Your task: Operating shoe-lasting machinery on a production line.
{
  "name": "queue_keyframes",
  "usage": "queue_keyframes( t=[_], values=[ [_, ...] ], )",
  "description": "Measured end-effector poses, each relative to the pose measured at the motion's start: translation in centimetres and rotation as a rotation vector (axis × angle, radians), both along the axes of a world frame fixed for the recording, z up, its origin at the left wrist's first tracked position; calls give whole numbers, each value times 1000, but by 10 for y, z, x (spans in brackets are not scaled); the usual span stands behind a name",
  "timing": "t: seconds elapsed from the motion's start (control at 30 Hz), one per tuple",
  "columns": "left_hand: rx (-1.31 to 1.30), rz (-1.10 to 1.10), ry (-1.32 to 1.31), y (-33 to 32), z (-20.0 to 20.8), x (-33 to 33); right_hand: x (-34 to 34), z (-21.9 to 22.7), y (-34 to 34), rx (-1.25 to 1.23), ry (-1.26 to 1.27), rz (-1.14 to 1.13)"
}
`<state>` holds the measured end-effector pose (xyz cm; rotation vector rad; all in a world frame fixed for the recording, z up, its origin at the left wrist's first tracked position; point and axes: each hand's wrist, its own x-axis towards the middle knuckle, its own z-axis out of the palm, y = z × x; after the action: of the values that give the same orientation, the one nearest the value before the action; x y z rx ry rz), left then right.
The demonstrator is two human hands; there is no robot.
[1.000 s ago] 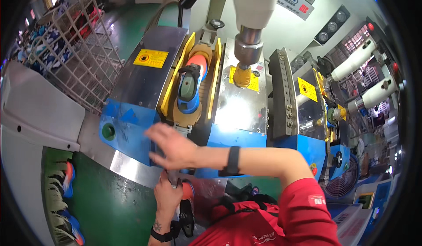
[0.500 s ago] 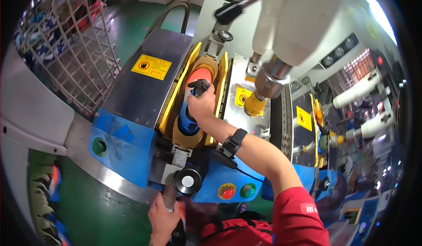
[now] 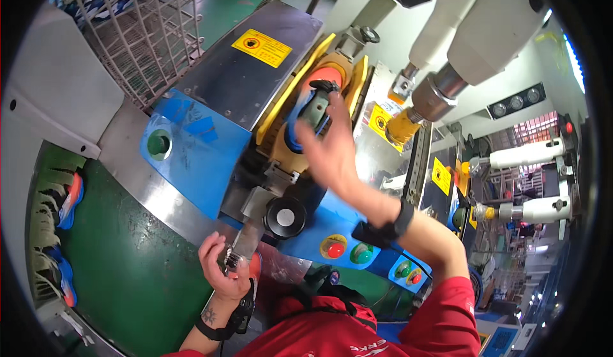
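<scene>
1. Between the yellow side plates [image 3: 295, 90] of the machine's tan cradle [image 3: 295, 160], we record the shoe [image 3: 294, 119]: orange toe toward the far end, blue heel toward the near end, a dark green form [image 3: 314, 110] in its opening.
2. Right hand [image 3: 334, 149]: above the heel and the cradle's right edge, thumb and fingers spread, motion-blurred. We cannot tell whether it touches the shoe or form.
3. Left hand [image 3: 222, 271]: beyond the cradle's near edge, at the end of a metal bar [image 3: 246, 241]; fingers apart, loosely curled. Contact with the bar cannot be told.
4. Our judgement on handling: keep the shoe's long axis on the cradle's midline, seat toe and heel evenly, and withdraw fingers from between the plates before working the bar.
5. Edges to mind: both plates' upper rims, plus the round black knob [image 3: 285, 218] past the near edge.
6. Room: the yellow-tipped press head [image 3: 402, 129] hangs off the cradle's right edge. We judge the easiest retreat to be low, over the near right corner, above the blue panel [image 3: 306, 247].
</scene>
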<state>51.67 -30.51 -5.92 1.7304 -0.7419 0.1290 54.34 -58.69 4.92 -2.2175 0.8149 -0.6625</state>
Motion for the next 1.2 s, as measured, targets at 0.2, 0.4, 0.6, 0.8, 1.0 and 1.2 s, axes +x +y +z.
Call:
queue_keyframes(
  t=[0.2, 0.4, 0.6, 0.8, 1.0, 1.2],
  values=[
    [9, -12, -6, -6, -23, -3, -11, 2, 83, -200, 91, 854],
    [2, -39, -84, -21, -28, 1, 2, -28, 85, -234, 211, 911],
    [16, -21, -79, -18, -18, 4, -11, -5, 87, -176, 63, 786],
    [123, -53, 190, 29, -21, -19, -110, 27, 83, -297, -50, 714],
    [460, -119, 702, 102, -52, -97, -273, -1, 66, -456, 357, 234],
    [530, -280, 716, 102, -51, -110, -295, -13, 78, -232, 259, 317]
  ],
)
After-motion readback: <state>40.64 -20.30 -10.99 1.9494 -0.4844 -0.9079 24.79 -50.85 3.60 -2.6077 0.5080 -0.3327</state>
